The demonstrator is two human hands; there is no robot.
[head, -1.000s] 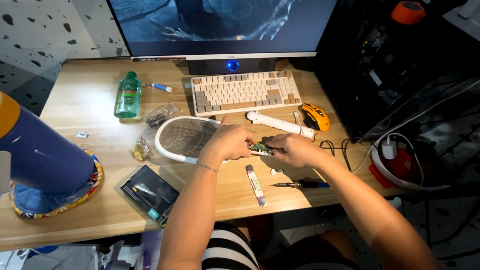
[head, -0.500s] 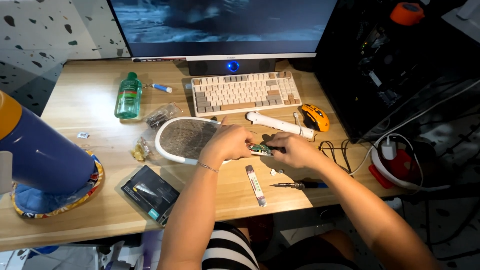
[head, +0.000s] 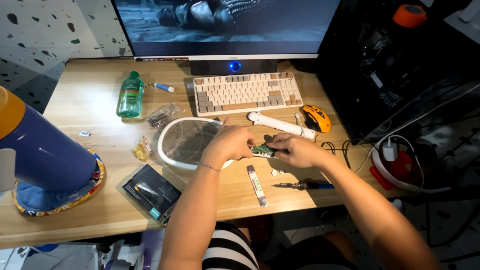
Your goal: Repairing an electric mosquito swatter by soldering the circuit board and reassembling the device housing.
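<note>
Left hand [head: 231,145] and right hand [head: 295,150] meet over the tabletop [head: 100,100], each pinching an end of a small green circuit board [head: 261,149] between them, beside the swatter's mesh head [head: 186,141].

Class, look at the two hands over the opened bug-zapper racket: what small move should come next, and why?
Probably steady the green circuit board and check it before reaching for the soldering iron. Both the left hand and right hand pinch the board beside the racket head, while the iron lies untouched on the desk near the right hand.
</note>
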